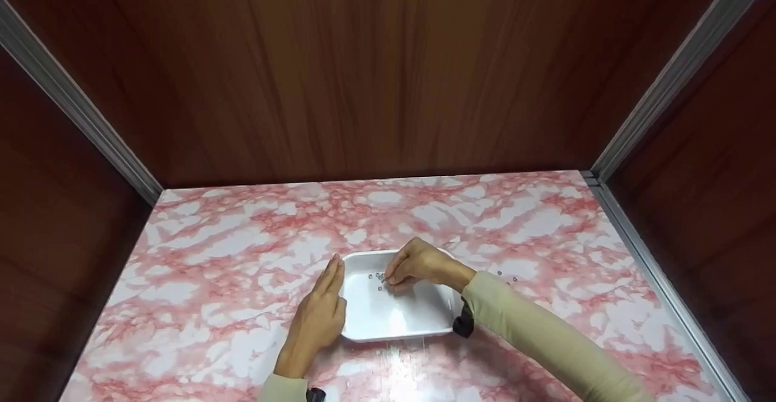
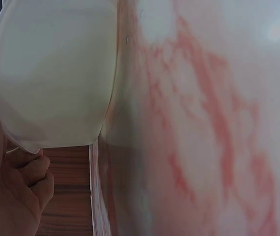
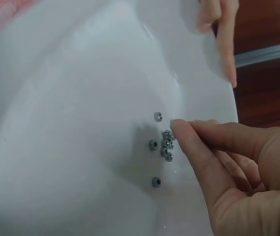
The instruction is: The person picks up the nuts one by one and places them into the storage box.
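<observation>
A white rectangular tray [image 1: 388, 323] lies on the table, with several small metal nuts [image 3: 167, 142] grouped near one side inside it. My right hand [image 1: 421, 265] is over the nuts. In the right wrist view, thumb and index finger [image 3: 194, 147] meet at their tips just beside the nuts; no nut shows between them, though the contact is partly hidden. Along the tray's left side lies my left hand [image 1: 321, 311], its longer fingers straight against the outer rim. The left wrist view shows fingers [image 2: 39, 169] below the tray's corner.
More small nuts [image 1: 507, 278] lie on the red-and-white marbled table [image 1: 242, 256], right of the tray beyond my right forearm. Dark wood-grain panels [image 1: 364, 87] stand behind the table and at both sides, with metal strips [image 1: 667, 44] at their corners.
</observation>
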{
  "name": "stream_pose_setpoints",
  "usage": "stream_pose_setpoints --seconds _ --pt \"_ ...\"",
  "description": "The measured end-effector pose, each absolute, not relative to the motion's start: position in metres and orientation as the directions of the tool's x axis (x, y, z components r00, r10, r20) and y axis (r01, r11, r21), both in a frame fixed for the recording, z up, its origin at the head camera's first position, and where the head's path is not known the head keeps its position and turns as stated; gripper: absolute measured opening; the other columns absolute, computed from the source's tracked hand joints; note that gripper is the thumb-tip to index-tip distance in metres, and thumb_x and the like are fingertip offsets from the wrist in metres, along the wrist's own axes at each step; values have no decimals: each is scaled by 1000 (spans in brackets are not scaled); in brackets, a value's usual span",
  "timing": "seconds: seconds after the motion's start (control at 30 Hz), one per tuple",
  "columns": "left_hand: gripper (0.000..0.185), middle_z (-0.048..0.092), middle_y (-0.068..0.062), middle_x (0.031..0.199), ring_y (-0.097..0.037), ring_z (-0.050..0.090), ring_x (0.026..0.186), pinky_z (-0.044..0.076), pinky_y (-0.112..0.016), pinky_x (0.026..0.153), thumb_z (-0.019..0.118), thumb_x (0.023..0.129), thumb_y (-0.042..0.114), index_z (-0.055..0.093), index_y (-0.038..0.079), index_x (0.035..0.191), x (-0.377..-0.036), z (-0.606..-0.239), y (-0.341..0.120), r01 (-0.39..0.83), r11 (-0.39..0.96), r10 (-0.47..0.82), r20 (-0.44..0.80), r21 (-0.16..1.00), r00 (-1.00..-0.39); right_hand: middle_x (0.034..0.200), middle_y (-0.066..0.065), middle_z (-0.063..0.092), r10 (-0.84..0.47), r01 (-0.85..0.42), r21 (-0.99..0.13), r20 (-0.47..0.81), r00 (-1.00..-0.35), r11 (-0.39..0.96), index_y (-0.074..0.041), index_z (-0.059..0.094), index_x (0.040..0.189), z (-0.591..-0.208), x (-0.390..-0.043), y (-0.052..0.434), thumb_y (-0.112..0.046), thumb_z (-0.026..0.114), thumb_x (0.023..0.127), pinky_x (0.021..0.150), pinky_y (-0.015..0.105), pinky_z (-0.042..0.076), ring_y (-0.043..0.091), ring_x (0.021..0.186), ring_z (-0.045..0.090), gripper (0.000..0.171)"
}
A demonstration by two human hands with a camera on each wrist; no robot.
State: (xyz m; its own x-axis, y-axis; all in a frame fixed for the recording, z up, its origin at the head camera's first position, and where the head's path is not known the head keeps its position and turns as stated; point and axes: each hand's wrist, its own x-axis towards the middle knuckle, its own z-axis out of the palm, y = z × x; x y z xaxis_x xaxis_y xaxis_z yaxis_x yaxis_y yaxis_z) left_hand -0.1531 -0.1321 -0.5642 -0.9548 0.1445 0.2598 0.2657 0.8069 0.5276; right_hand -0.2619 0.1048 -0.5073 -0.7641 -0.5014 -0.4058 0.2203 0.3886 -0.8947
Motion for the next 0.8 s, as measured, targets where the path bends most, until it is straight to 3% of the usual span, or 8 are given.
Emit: stream_pose_setpoints --seconds 0.3,0.57,0.67,0.8 --pt "59 33 -18 172 -36 39 156 43 -49 122 50 104 10 37 -3 160 -152 -564 -132 268 799 149 254 538 -956 98 25 80 -463 153 -889 -364 -808 432 9 79 100 -497 -259 119 5 73 89 83 41 67 30 86 82 12" --pt "59 32 -18 172 -36 40 156 43 -49 122 49 105 10 36 -3 161 -152 -563 -132 268 793 152 248 547 -957 101 26 79 -523 -118 -875 -168 -836 469 9 76 109 -482 -254 147 3 68 92 78 36 67 34 88 79 19" --pt "58 34 -20 171 -36 51 148 59 -42 100 50 104 8 38 -5 159 -152 -562 -132 291 793 163 273 535 -948 99 20 81 -543 -266 -831 -51 -838 489 7 77 109 -477 -251 160 1 71 91 78 28 65 27 88 79 19" --pt "59 35 -21 170 -37 55 144 57 -34 76 51 103 7 38 -6 159 -151 -562 -134 309 797 175 291 519 -940 100 15 82 -539 -412 -746 84 -838 524 3 79 107 -473 -246 180 -5 76 91 83 29 64 26 93 79 18"
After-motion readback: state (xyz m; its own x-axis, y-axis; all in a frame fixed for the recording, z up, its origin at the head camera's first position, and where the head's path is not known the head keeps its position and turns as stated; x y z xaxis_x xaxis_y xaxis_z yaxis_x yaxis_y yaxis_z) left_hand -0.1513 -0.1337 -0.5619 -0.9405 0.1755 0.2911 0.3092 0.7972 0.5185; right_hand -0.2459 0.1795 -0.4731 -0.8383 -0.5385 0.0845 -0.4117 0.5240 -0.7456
